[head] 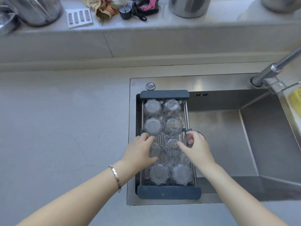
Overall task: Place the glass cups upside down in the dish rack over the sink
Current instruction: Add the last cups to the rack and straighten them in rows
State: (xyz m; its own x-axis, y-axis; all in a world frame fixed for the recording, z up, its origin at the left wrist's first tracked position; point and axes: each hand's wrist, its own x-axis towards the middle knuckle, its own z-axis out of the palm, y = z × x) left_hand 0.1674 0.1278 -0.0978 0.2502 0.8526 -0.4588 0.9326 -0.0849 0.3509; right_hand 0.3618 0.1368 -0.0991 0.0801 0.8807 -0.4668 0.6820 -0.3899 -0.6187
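Note:
A dark-framed dish rack [164, 93] spans the left end of the steel sink. Several fluted glass cups stand upside down in it in two columns, among them one at the far left [152, 107] and one at the near right [180, 173]. My left hand [140, 150] lies over the left cup of the third row [155, 150], fingers curled around it. My right hand [195, 147] hovers at the right cup of that row [172, 146], fingers spread, its thumb touching the cup's edge. Both hands are blurred.
The steel sink basin [228, 136] opens to the right of the rack, with a chrome tap [273, 74] at its back right. A grey counter [65, 128] stretches left. The ledge behind holds metal pots [189, 7], cloths and a small dark cup [125, 13].

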